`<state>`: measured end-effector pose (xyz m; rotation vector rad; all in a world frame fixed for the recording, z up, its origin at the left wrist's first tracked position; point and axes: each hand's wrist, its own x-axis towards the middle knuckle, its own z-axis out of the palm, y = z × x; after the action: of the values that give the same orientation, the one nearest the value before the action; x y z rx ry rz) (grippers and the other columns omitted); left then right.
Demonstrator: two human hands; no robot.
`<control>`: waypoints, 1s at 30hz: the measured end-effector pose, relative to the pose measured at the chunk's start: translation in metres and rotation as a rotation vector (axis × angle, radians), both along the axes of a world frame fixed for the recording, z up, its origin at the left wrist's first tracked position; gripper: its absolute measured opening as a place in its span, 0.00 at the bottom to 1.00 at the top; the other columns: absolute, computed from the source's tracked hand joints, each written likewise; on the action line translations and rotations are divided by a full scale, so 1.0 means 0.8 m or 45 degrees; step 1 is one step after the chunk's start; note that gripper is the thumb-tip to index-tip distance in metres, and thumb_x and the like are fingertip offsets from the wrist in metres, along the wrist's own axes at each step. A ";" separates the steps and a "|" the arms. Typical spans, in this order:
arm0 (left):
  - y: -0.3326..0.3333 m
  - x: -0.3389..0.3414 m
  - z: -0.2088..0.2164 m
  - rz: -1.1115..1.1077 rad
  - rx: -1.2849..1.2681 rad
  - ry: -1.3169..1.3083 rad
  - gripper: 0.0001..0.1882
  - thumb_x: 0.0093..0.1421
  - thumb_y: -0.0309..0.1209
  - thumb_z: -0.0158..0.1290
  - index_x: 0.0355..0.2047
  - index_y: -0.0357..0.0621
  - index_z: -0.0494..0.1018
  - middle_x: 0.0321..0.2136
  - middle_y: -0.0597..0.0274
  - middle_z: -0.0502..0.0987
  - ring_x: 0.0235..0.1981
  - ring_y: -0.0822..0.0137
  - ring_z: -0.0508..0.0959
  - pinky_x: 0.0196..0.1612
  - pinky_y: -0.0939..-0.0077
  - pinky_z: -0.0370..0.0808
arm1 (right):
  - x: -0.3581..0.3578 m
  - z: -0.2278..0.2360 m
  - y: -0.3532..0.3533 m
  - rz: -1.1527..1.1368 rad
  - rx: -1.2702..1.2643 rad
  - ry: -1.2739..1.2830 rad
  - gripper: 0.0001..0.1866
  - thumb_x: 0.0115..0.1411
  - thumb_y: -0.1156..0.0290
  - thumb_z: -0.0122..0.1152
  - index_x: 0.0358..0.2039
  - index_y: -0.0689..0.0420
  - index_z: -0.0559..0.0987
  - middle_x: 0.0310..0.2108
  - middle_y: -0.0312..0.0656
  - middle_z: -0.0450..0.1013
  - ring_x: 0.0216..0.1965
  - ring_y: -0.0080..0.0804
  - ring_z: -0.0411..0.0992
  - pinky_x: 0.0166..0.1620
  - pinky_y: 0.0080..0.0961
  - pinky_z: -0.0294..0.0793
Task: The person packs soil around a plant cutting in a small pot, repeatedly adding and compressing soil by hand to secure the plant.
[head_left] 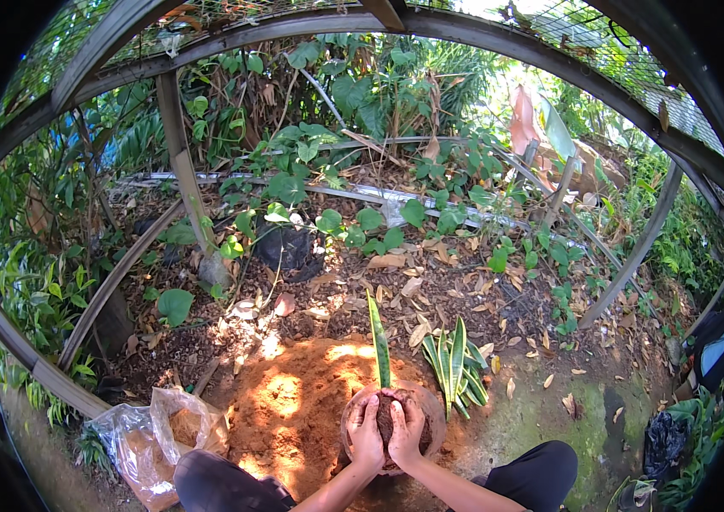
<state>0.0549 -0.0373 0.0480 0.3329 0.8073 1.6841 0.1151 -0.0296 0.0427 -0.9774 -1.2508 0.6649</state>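
My left hand and my right hand are cupped side by side over a round brownish pot. Dark soil shows between the palms, and my curled fingers press around it. Just beyond the fingertips a single snake plant leaf stands upright at the pot's far side. Its lower end is hidden behind my hands. To the right of the pot lies a bunch of cut snake plant leaves, green with yellow edges.
A mound of reddish-brown coir or soil spreads left of the pot. Beside my left knee sits a clear plastic bag with brown material inside. Wooden posts and leafy vines stand farther off. A black plastic bag is at the right.
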 end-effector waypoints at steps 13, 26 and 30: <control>0.011 -0.002 -0.017 -0.001 0.072 -0.075 0.10 0.64 0.25 0.50 0.45 0.36 0.71 0.38 0.61 0.76 0.39 0.72 0.75 0.45 0.79 0.73 | 0.001 0.007 -0.001 0.044 -0.020 0.017 0.10 0.62 0.72 0.51 0.36 0.64 0.78 0.31 0.48 0.73 0.32 0.40 0.70 0.39 0.31 0.69; 0.033 -0.023 -0.035 -0.339 -0.094 -0.449 0.17 0.68 0.39 0.39 0.45 0.42 0.72 0.40 0.59 0.77 0.43 0.61 0.77 0.51 0.67 0.74 | 0.016 0.040 0.008 0.067 0.115 -0.751 0.18 0.64 0.62 0.49 0.48 0.59 0.76 0.50 0.51 0.69 0.54 0.52 0.65 0.58 0.41 0.62; 0.032 -0.029 -0.031 -0.294 -0.099 -0.447 0.18 0.69 0.40 0.38 0.47 0.42 0.71 0.43 0.58 0.76 0.45 0.60 0.75 0.51 0.65 0.73 | 0.014 0.038 0.005 0.249 0.143 -0.945 0.20 0.63 0.63 0.51 0.53 0.58 0.75 0.56 0.51 0.67 0.60 0.50 0.63 0.61 0.40 0.60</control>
<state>0.0320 -0.0116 0.0235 0.0681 0.5488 1.4370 0.1260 -0.0256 0.0729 -1.0534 -2.0319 0.3731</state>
